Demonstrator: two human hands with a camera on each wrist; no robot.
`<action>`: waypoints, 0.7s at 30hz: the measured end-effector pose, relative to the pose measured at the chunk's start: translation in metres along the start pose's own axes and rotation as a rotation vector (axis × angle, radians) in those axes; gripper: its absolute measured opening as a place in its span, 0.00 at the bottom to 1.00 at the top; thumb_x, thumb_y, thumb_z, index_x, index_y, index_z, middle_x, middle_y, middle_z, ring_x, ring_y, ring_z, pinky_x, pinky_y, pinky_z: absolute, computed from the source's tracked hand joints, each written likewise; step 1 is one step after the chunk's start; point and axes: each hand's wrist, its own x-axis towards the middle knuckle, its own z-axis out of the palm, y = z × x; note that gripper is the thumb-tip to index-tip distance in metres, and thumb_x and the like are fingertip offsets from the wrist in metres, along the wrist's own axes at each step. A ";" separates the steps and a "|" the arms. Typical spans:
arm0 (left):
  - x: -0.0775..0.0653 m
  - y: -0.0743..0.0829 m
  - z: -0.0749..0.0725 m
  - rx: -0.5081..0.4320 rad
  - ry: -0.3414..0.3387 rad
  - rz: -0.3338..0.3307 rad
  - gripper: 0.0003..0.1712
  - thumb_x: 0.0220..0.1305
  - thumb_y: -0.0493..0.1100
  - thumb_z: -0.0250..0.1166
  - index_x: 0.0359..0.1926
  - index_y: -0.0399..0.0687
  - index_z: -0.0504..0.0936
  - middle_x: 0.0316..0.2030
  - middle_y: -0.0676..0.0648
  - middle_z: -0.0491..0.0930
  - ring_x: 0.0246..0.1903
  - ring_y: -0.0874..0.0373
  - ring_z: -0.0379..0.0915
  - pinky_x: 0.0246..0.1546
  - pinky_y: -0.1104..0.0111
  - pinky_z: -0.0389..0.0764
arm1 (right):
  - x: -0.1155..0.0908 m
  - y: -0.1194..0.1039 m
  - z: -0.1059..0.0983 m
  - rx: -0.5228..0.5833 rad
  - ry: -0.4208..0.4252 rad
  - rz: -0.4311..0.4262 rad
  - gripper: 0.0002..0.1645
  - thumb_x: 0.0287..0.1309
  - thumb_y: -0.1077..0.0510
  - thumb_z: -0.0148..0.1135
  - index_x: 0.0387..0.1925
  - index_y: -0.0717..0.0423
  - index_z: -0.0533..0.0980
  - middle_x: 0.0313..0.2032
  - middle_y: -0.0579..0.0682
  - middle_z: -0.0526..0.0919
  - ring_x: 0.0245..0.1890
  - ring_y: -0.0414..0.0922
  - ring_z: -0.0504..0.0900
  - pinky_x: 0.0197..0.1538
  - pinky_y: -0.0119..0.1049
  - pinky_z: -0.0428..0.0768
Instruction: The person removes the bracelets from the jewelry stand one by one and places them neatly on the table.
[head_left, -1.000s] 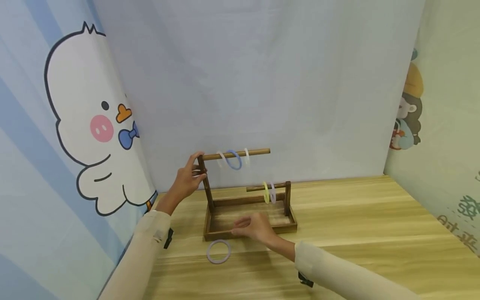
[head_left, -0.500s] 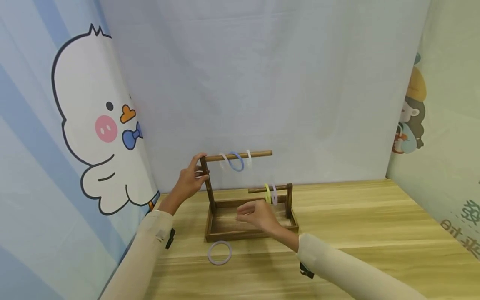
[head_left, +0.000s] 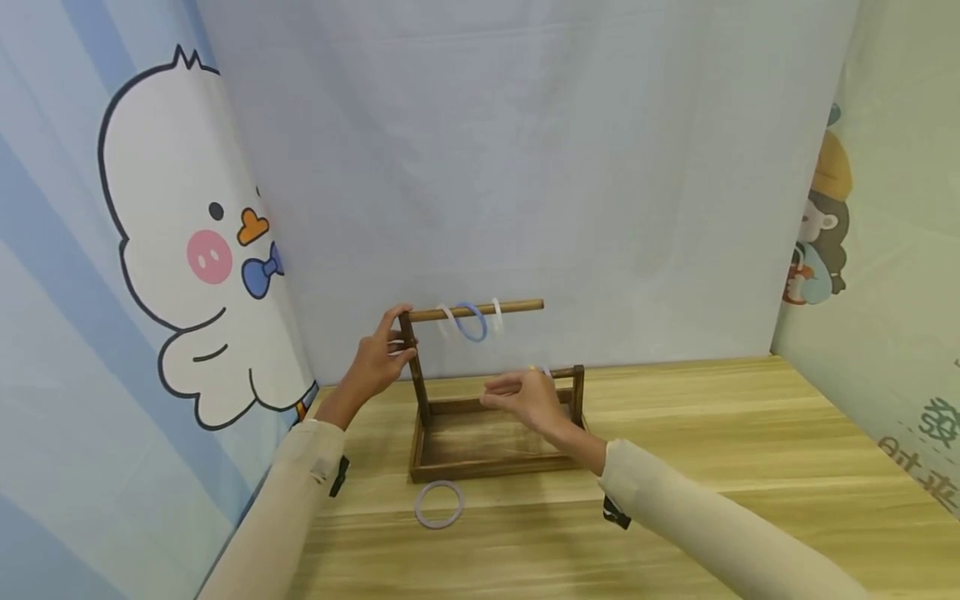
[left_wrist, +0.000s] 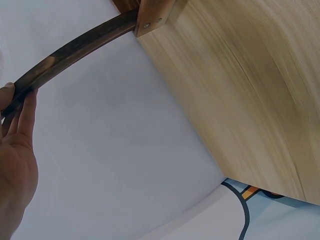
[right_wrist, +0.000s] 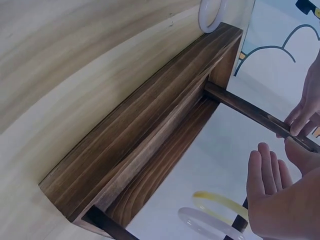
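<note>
My left hand (head_left: 375,362) grips the top of the tall post (head_left: 417,379) of a dark wooden rack, thumb and fingers on either side of it. A blue ring (head_left: 474,339) hangs on the upper bar (head_left: 521,306) between two whitish rings. My right hand (head_left: 532,400) is raised over the tray base (head_left: 487,468), in front of the short lower bar (head_left: 564,373). Its fingers are straight, with nothing visible between them. In the right wrist view, a yellow ring (right_wrist: 200,193) and a pale purple ring (right_wrist: 184,216) hang beside that hand; the head view mostly hides them.
Another pale purple ring (head_left: 439,527) lies flat on the wood-grain table (head_left: 712,433), just in front of the tray's left end. A plain pale curtain (head_left: 600,167) stands behind the rack, with printed cloths at left and right.
My right hand has risen from the tray's front edge toward the lower bar and now covers most of the yellow ring. My left hand has stayed on the post.
</note>
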 end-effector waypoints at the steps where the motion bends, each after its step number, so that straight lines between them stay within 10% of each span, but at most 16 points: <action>1: 0.000 0.000 0.000 -0.002 0.001 0.000 0.45 0.66 0.24 0.67 0.77 0.51 0.58 0.51 0.27 0.84 0.51 0.36 0.85 0.52 0.55 0.88 | 0.001 0.001 -0.001 -0.007 0.004 -0.004 0.15 0.61 0.59 0.76 0.47 0.62 0.88 0.41 0.56 0.91 0.39 0.48 0.91 0.43 0.40 0.92; 21: -0.001 -0.002 -0.001 0.057 -0.002 0.050 0.45 0.66 0.25 0.68 0.77 0.49 0.58 0.50 0.29 0.84 0.49 0.37 0.86 0.50 0.55 0.89 | 0.013 -0.004 -0.015 0.015 0.054 0.032 0.14 0.61 0.59 0.76 0.47 0.61 0.88 0.41 0.56 0.91 0.41 0.53 0.91 0.41 0.38 0.92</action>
